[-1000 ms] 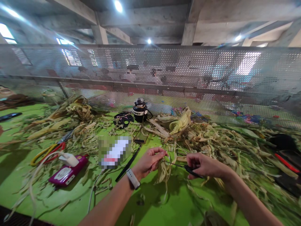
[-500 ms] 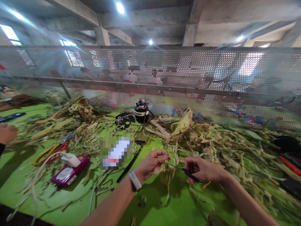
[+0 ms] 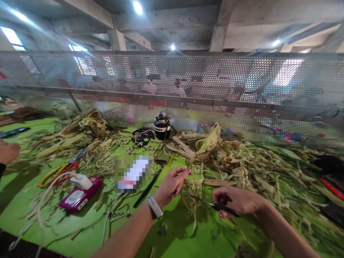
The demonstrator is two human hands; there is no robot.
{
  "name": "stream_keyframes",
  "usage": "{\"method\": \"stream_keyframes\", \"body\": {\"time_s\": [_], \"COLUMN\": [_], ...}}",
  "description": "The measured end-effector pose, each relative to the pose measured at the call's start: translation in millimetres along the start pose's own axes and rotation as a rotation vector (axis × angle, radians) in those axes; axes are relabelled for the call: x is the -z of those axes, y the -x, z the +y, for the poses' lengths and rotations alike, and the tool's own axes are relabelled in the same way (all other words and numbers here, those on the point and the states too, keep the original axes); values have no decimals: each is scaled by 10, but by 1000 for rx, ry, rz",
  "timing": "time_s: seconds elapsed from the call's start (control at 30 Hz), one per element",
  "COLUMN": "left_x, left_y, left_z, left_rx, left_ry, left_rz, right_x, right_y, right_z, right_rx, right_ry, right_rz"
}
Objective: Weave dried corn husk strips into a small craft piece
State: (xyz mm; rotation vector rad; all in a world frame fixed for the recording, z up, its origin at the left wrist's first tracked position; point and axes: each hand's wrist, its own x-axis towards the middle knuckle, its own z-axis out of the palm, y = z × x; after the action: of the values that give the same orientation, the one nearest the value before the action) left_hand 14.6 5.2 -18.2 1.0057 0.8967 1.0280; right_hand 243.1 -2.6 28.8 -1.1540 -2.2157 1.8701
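My left hand (image 3: 172, 183), with a pale watch strap on its wrist, is closed in a pinch; a reddish spot shows at its fingertips. A thin, pale strip of corn husk (image 3: 194, 195) hangs from about the pinch down over the green table. In my right hand (image 3: 236, 200) are scissors (image 3: 225, 208) with black handles, my fingers wrapped round them. Their slim blades point left, toward the husk and just below my left fingers. Whether the blades touch the husk I cannot tell.
Husk scraps (image 3: 242, 161) cover much of the green table (image 3: 172, 240). Around my left arm lie a black stick-like tool (image 3: 147, 188), a blurred-out device (image 3: 134, 173), a purple power bank (image 3: 80, 195) and red-and-yellow-handled scissors (image 3: 57, 175). A black jar (image 3: 162, 127) stands by the perforated screen (image 3: 172, 79). Another person's hand (image 3: 9, 152) is at left.
My right hand and the scissors have shifted slightly right and down, away from my left fingertips. My left hand has risen a little, and more of the husk strip shows between the hands.
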Motion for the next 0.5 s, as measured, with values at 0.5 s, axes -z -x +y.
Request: {"method": "stream_keyframes", "body": {"time_s": [0.5], "left_x": [-91], "left_y": [-36], "left_z": [-176], "left_rx": [-128], "left_ry": [68], "left_rz": [161], "right_x": [75], "right_y": [-91], "right_z": [207], "right_rx": [-22], "right_ry": [-62], "right_rz": [30]}}
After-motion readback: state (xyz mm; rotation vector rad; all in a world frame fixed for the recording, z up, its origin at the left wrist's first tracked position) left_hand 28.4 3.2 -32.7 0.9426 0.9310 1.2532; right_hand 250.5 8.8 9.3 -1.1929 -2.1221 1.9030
